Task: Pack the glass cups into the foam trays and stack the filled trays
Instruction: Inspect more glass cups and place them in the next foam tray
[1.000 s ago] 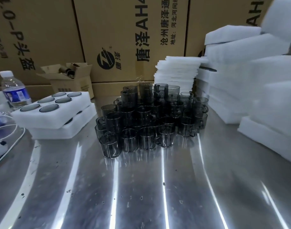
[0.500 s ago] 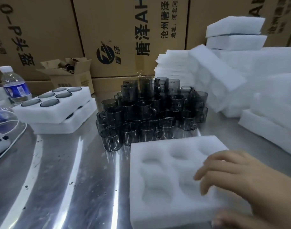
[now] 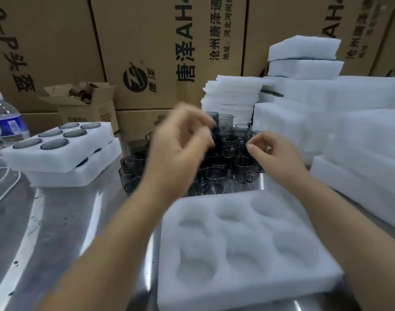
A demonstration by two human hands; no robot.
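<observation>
An empty white foam tray [image 3: 243, 250] with several round pockets lies on the steel table in front of me. Behind it stands a pile of smoky grey glass cups [image 3: 223, 162], stacked two layers high. My left hand [image 3: 178, 151] hovers blurred over the left of the pile, fingers loosely curled, holding nothing. My right hand [image 3: 275, 153] reaches over the right side of the pile, fingers bent with thumb and forefinger close together; nothing shows between them. At the left, a filled foam tray [image 3: 57, 147] with cups in its pockets rests on a second tray [image 3: 80, 173].
Stacks of spare foam trays [image 3: 360, 135] fill the right side, with thin foam sheets [image 3: 232, 97] behind the cups. Large cardboard boxes [image 3: 169, 41] wall off the back. A small open carton [image 3: 84, 102], a water bottle [image 3: 6, 122] and a white cable [image 3: 3, 187] sit at the left.
The right hand has let go of the empty tray, which now lies flat on the table. Both hands have moved forward over the cup pile; the left hand has come into view.
</observation>
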